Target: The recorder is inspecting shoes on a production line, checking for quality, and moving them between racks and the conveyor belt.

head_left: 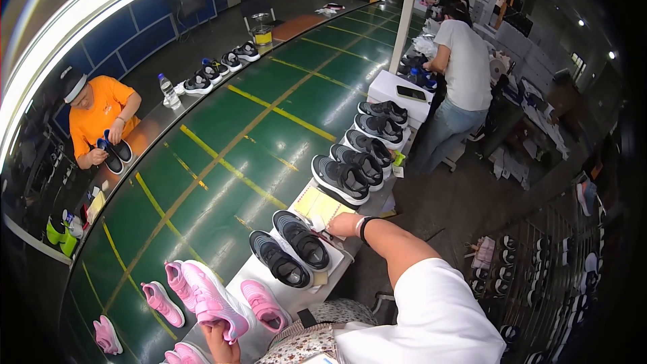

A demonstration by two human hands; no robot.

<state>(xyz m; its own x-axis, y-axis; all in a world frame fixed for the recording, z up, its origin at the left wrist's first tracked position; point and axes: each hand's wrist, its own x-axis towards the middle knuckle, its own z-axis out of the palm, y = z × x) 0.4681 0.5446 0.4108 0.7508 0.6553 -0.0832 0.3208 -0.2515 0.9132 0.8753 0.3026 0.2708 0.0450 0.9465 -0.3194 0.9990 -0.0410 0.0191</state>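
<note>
At near left, the left hand [220, 342] grips a pink, white-soled sneaker [202, 298], seemingly positioning it; placing needs steadiness. Right hand [342, 224] meets yellow paper notepad [317, 206], fingers' hold unclear.

pink cloth shoe [204, 292], glossy belt [236, 131]

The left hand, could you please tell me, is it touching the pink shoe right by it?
Touching: the head view shows the left hand gripping the near end of the pink shoe, with no gap between them.
</note>
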